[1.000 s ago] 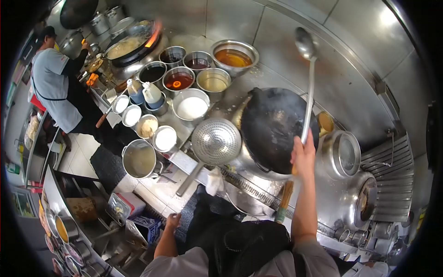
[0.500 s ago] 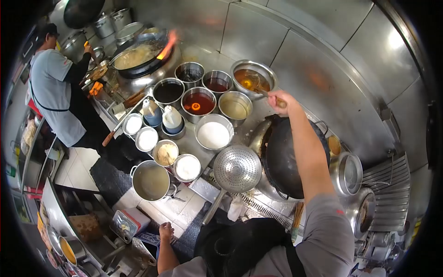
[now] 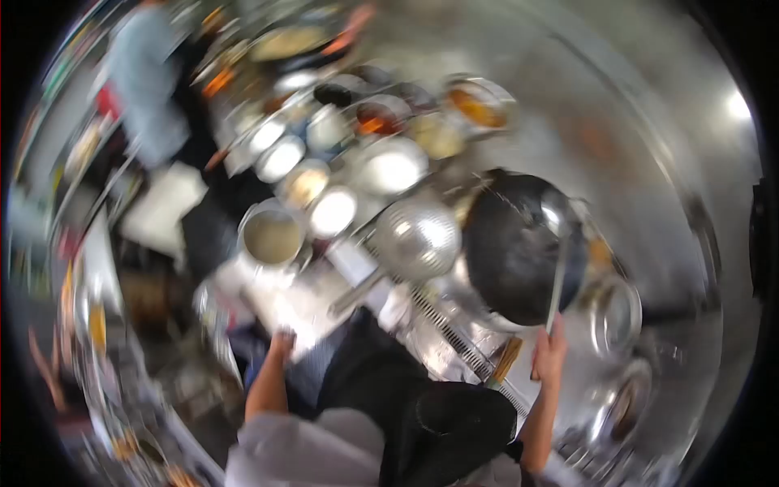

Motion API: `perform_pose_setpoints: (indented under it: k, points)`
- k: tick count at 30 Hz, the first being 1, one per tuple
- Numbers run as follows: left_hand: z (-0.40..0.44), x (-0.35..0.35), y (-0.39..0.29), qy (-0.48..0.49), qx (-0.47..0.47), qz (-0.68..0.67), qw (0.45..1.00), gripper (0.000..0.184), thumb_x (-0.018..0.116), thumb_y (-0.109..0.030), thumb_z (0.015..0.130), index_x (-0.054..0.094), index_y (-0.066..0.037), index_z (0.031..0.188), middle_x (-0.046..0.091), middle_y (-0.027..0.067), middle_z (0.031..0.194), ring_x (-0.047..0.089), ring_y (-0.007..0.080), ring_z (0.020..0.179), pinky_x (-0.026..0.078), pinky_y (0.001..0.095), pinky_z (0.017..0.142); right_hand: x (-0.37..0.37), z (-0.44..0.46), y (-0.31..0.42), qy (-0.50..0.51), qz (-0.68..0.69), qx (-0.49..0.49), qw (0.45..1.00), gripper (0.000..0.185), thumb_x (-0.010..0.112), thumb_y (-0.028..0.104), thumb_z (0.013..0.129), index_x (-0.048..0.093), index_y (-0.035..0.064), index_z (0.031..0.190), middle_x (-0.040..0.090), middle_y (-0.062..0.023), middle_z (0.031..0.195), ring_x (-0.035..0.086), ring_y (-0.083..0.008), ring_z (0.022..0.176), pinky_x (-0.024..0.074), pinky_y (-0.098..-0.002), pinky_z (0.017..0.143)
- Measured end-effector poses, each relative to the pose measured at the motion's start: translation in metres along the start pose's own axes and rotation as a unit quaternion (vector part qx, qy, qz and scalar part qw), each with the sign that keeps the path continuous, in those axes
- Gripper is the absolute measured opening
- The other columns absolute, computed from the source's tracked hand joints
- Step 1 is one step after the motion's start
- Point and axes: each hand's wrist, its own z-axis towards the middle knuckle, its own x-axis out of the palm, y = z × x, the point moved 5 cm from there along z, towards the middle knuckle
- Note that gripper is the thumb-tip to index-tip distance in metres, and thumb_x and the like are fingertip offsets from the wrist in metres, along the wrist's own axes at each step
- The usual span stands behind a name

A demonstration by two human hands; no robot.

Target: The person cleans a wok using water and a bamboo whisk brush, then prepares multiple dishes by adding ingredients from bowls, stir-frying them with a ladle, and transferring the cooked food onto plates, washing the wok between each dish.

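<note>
The whole head view is smeared by motion. My right hand (image 3: 551, 353) grips the long handle of a ladle (image 3: 559, 272), whose bowl end is over the dark wok (image 3: 507, 252). Whether the ladle holds anything is too blurred to tell. To the wok's left rests a perforated strainer (image 3: 415, 237), its handle pointing down and left. My left hand (image 3: 281, 341) hangs low beside my body, below a pot of cloudy liquid (image 3: 273, 235). I make out nothing in it, and its fingers are smeared.
Beyond the strainer stand several metal containers, among them a bowl of orange liquid (image 3: 479, 107), a pot of red liquid (image 3: 381, 116) and a white-filled one (image 3: 393, 165). A co-worker (image 3: 146, 81) stands upper left beside another wok (image 3: 292, 45) with flame. A wooden-handled brush (image 3: 506, 361) lies below my wok.
My right hand has drawn back from the bowl of orange liquid, bringing the ladle over the wok. The camera view has shifted. My left hand stays low at my side.
</note>
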Motion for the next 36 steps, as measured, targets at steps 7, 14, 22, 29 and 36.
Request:
perform_pose_setpoints:
  k: [7,14,22,29,36]
  points:
    - [-0.237,-0.139,-0.120,-0.268,-0.299,-0.285,0.870,0.042,0.063,-0.034,0.086,0.064,-0.001,0.111,0.062,0.0221,0.115,0.059,0.0347,0.107,0.045,0.0425,0.096,0.029,-0.003,-0.100,0.142,-0.100,-0.044,0.984,0.048,0.050,0.014,0.096,0.036,0.0028,0.141,0.053,-0.0021,0.069,0.046,-0.0090,0.048,0.0397,-0.0281,0.042]
    - [-0.405,-0.105,-0.066,-0.609,-0.398,-0.570,0.381,0.021,0.060,-0.013,0.093,0.054,-0.005,0.111,0.062,0.0054,0.088,0.061,0.0128,0.072,0.052,0.0268,0.057,0.107,-0.002,-0.096,0.235,-0.132,-0.087,0.959,0.041,0.050,0.018,0.097,0.039,0.0043,0.133,0.050,-0.0014,0.068,0.045,-0.0095,0.050,0.0398,-0.0281,0.044]
    - [-0.674,-0.003,-0.044,-0.769,-0.450,-0.453,0.030,0.019,0.055,-0.018,0.094,0.045,-0.003,0.101,0.056,0.0094,0.087,0.063,0.0199,0.069,0.053,0.0287,0.053,0.171,-0.022,-0.047,0.281,-0.194,-0.117,0.933,0.033,0.050,0.022,0.097,0.042,0.0061,0.125,0.047,-0.0006,0.068,0.044,-0.0101,0.052,0.0400,-0.0281,0.046]
    - [-0.795,0.049,-0.099,-0.783,-0.466,-0.380,-0.157,0.033,0.060,-0.027,0.093,0.046,0.001,0.103,0.058,0.0120,0.083,0.064,0.0236,0.063,0.051,0.0313,0.045,0.186,-0.032,-0.025,0.287,-0.219,-0.119,0.925,0.027,0.050,0.025,0.097,0.045,0.0076,0.117,0.045,0.0001,0.068,0.043,-0.0106,0.054,0.0402,-0.0281,0.048]
    - [-0.833,0.060,-0.102,-0.798,-0.456,-0.370,-0.136,0.026,0.054,-0.006,0.090,0.044,-0.002,0.114,0.055,0.0149,0.114,0.063,0.0271,0.096,0.060,0.0380,0.065,0.150,-0.021,-0.027,0.260,-0.203,-0.097,0.939,0.023,0.050,0.028,0.098,0.048,0.0091,0.110,0.043,0.0008,0.068,0.043,-0.0112,0.056,0.0404,-0.0281,0.050]
